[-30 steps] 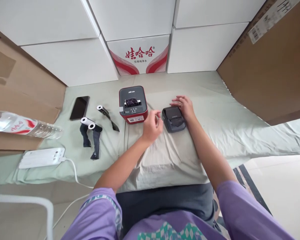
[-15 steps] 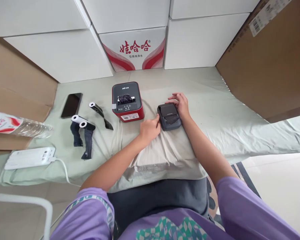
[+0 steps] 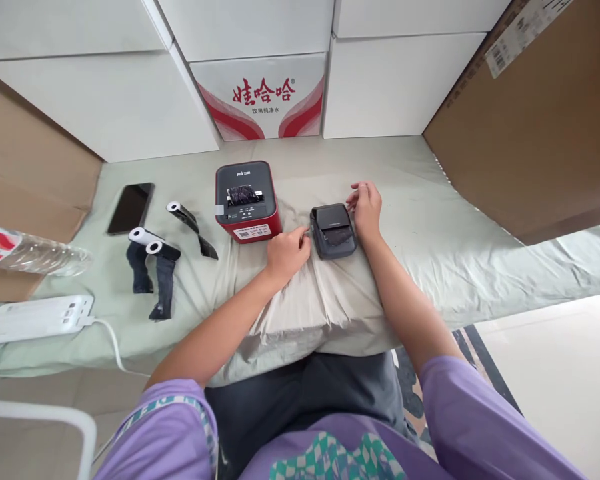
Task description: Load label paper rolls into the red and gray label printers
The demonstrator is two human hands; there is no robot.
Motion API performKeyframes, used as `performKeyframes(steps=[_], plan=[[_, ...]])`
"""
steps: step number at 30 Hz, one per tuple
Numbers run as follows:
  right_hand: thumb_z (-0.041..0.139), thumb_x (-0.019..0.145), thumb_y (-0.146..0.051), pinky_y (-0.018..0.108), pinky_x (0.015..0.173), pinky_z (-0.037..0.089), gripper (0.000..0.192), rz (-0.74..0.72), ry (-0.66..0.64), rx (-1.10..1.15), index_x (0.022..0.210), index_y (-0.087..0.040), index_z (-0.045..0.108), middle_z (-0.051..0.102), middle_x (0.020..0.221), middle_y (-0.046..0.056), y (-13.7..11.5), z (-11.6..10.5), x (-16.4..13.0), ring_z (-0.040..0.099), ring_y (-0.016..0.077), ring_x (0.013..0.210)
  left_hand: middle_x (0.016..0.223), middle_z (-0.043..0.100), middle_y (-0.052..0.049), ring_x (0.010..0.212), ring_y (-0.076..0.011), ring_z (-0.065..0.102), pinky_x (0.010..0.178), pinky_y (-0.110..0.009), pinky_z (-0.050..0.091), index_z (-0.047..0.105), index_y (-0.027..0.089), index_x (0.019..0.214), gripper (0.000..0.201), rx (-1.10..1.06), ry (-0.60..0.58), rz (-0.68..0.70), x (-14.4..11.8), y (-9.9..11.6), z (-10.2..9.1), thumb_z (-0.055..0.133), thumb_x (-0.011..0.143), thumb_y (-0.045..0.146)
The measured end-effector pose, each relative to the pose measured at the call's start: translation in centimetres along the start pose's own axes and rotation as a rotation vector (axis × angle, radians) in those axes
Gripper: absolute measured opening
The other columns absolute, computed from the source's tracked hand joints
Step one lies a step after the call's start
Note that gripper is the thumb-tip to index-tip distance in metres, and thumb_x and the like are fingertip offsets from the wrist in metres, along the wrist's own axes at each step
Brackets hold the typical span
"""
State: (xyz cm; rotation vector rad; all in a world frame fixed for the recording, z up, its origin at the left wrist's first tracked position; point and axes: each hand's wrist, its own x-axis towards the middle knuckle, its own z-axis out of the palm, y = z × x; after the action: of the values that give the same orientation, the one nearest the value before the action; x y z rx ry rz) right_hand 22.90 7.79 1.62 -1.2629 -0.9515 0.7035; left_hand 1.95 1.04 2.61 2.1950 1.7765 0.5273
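A small dark grey portable label printer (image 3: pixel 334 243) lies on the green cloth in front of me, a dark strip showing at its slot. Beside its left edge is my left hand (image 3: pixel 287 259), loosely curved with a gap between index finger and thumb, holding nothing. My right hand (image 3: pixel 367 212) rests at the printer's right side, its fingers slightly bent and apart, with nothing in them. Left of my left hand stands a larger red and black printer (image 3: pixel 250 212), with a crumpled dark strip across its top.
To the left lie a black phone (image 3: pixel 131 209), a white roll (image 3: pixel 145 236), a black roll (image 3: pixel 164 250) and another roll (image 3: pixel 183 215) with a dark tail. A water bottle (image 3: pixel 40 253) and white power bank (image 3: pixel 35 319) are farther left. White boxes (image 3: pixel 405 83) line the back.
My left hand has drawn slightly left, off the small printer's side. My right hand has moved a little away from its right edge. The whole view has shifted slightly.
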Motion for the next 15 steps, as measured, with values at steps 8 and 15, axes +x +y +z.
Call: performKeyframes(steps=[8,15], plan=[[0.050,0.095,-0.074,0.024,0.041,0.033,0.050,-0.081,-0.059,0.009,0.097,-0.024,0.056,0.066,0.072,-0.003,-1.3,-0.1,-1.0,0.042,0.0065,0.039,0.096,0.082,-0.005,0.094,-0.0255,0.077,0.078,-0.033,0.051,0.076,0.028,0.128,0.038,0.022,-0.064,0.036,0.1,0.2,-0.4,0.050,0.100,0.028],[0.045,0.097,-0.074,0.023,0.049,0.048,0.049,-0.111,-0.034,0.104,0.099,-0.025,0.052,0.070,0.080,0.000,-1.5,-0.3,-0.8,0.063,0.0102,0.051,0.097,0.082,-0.004,0.093,-0.0238,0.076,0.079,-0.031,0.051,0.075,0.028,0.129,0.038,-0.010,-0.066,0.038,0.1,0.0,-0.4,0.050,0.101,0.029]])
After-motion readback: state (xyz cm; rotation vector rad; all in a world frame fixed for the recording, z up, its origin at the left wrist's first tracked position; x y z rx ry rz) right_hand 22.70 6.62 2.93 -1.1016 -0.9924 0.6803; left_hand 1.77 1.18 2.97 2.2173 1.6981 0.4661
